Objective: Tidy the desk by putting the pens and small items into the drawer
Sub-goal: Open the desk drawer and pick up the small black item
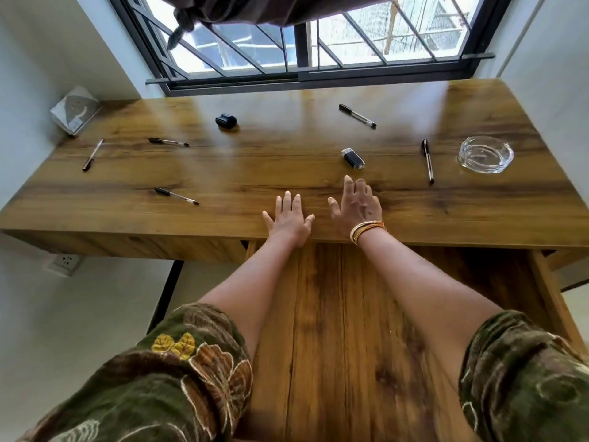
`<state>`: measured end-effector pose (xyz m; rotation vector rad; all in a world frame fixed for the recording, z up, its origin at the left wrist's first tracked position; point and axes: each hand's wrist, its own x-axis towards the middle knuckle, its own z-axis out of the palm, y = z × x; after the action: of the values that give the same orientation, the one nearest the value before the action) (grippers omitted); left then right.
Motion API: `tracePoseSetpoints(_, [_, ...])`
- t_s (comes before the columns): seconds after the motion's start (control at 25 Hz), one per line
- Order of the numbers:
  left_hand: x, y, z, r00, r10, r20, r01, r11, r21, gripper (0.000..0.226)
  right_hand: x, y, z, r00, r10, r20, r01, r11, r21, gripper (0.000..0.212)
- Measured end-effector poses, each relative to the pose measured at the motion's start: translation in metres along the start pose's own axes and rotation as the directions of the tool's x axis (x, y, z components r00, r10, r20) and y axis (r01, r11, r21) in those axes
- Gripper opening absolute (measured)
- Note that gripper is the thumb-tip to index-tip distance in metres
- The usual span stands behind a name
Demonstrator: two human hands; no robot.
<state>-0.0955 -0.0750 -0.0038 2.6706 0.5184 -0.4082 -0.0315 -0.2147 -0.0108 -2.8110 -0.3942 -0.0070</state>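
Note:
Several pens lie scattered on the wooden desk (287, 173): one at the far left (93, 155), one behind it (168, 141), one near the front left (176, 195), one at the back right (357, 115), one at the right (427, 161). A small black case (226, 120) sits at the back. A black lighter (353, 158) lies just beyond my right hand (357, 207). My left hand (289, 218) and right hand lie flat with straight fingers on the desk's front edge, holding nothing. Below them the wooden drawer (338, 314) stands pulled out.
A glass ashtray (487, 154) stands at the right of the desk. A grey tissue box (75, 110) leans in the back left corner. A barred window (302, 43) runs behind the desk. A wall socket (65, 261) sits under the desk at left.

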Motion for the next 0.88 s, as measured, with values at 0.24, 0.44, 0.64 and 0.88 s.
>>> tracePoseSetpoints(0.24, [0.013,-0.014,0.028,0.948,0.124,-0.293,-0.052,0.969,0.243,0.063,0.061,0.008,0.010,0.961,0.209,-0.182,-0.183,0.972,0.148,0.062])
tracePoseSetpoints(0.44, [0.020,-0.017,0.026,0.946,0.160,-0.283,-0.072,0.952,0.298,0.062,0.092,0.015,0.019,0.966,0.152,-0.207,-0.142,0.988,0.062,0.059])
tracePoseSetpoints(0.64, [0.020,-0.018,0.029,0.939,0.157,-0.306,-0.065,0.955,0.290,0.062,0.095,0.010,0.022,0.966,0.053,-0.253,-0.051,0.999,0.016,0.036])
tracePoseSetpoints(0.88, [0.018,-0.017,0.027,0.939,0.161,-0.304,-0.076,0.958,0.275,0.062,0.067,0.004,0.027,0.953,0.102,-0.284,-0.057,0.985,0.162,0.048])
